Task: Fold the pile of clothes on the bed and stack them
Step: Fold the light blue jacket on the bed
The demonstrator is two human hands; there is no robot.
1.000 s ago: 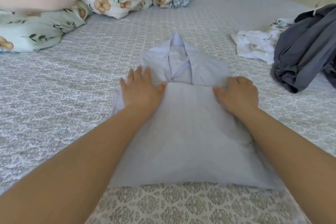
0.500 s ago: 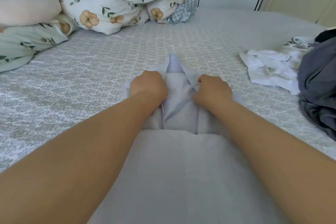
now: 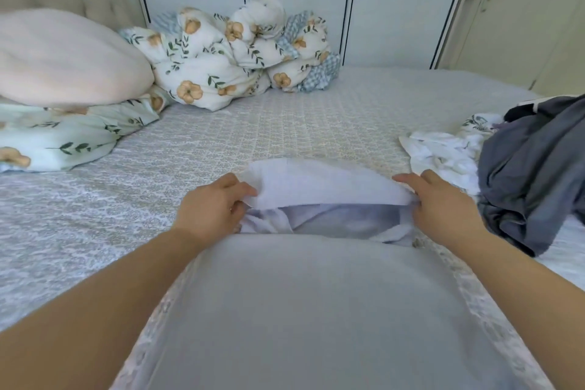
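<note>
I am in the middle of folding one pale lilac garment [image 3: 316,310], which lies flat on the bed [image 3: 285,123] straight in front of me, its near part smoothed out between my forearms. My left hand [image 3: 212,209] pinches the far edge of the cloth at its left corner, thumb on top and fingers curled underneath, and my right hand [image 3: 443,206] has the right corner, though whether its fingers pinch or only lift the cloth I cannot quite tell, since the fold hides their tips. Between the two hands the far part is raised and rolling toward me, white underside showing. By my reckoning the step in hand is bringing the top of the garment down over its body. The next move calls for drawing both corners evenly toward me, laying the edge square on the lower half, then pressing it flat. The unfolded pile waits to my right: a white printed piece [image 3: 443,152] and a dark grey garment [image 3: 531,174] touching it.
</note>
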